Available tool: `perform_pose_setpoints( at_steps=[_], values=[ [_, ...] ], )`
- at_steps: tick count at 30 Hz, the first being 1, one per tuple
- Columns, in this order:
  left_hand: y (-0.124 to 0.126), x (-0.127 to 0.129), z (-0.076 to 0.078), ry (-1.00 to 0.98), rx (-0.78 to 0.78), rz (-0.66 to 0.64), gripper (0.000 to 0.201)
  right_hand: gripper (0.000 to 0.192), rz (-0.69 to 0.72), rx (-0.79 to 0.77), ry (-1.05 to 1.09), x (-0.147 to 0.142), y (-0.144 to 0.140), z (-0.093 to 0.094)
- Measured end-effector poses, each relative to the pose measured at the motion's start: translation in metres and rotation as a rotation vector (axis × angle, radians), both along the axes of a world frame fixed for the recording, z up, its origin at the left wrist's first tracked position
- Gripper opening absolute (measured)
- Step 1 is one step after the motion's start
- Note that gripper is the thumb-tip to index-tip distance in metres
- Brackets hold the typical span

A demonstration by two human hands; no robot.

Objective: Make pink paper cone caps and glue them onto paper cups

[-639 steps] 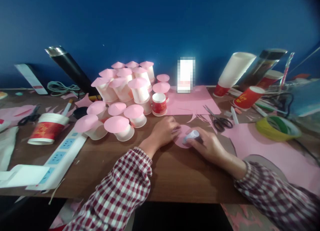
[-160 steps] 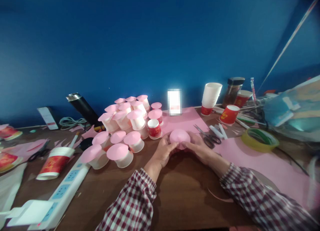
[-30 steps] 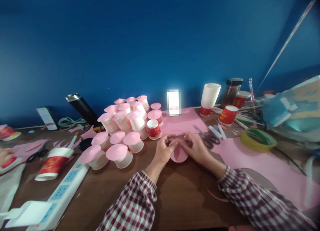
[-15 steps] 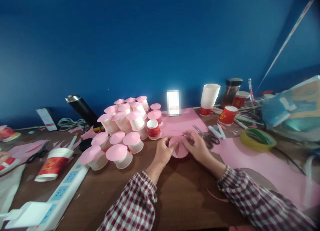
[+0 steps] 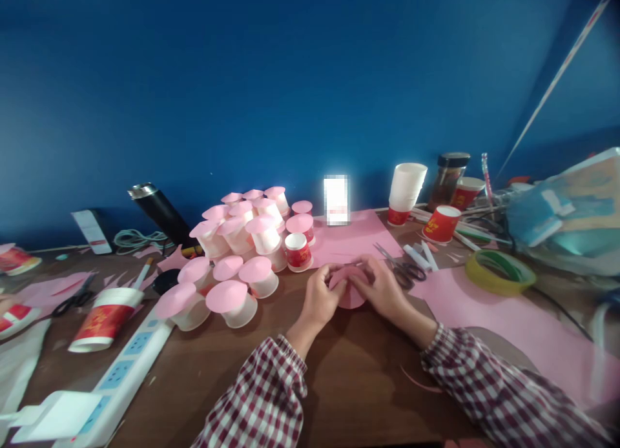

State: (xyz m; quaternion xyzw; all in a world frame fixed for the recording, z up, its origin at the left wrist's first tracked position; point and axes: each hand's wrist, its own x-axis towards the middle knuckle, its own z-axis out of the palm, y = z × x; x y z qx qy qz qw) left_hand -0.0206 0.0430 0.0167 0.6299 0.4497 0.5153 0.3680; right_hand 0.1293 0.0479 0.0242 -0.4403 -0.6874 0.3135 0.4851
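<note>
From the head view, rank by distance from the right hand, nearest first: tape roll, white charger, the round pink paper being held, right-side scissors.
1. Round pink paper: gripped by the right hand.
2. Scissors: just right of it.
3. Tape roll: farther right.
4. White charger: far left, on the power strip.

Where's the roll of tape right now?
In the head view, the roll of tape lies on the right side of the table, at the large cut pink sheet, to the right of the scissors near the right hand.

1 held pink disc (image 5: 352, 299), 2 scissors (image 5: 397, 261)
</note>
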Motion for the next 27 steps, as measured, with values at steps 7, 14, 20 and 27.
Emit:
perform_pose_setpoints(
  at_steps=[7, 14, 20, 27],
  values=[
    [0.0007, -0.0015, 0.0016, -0.047, 0.001, -0.057, 0.026, 0.022, -0.019, 0.006, -0.021, 0.0009, 0.0004, -0.0018],
    [0.0007, -0.0006, 0.0021, -0.075, -0.015, -0.050, 0.027, 0.024, -0.052, -0.011, -0.017, 0.0022, 0.0002, -0.0014],
    [-0.0002, 0.0005, 0.0025, -0.075, -0.038, -0.079, 0.027, 0.023, -0.061, -0.043, -0.014, 0.0038, 0.0020, -0.0032],
    [-0.0001, -0.0002, 0.0007, -0.034, -0.050, -0.050, 0.029, 0.020, -0.073, -0.003, -0.003, 0.0022, 0.0021, -0.0021]
  ],
)
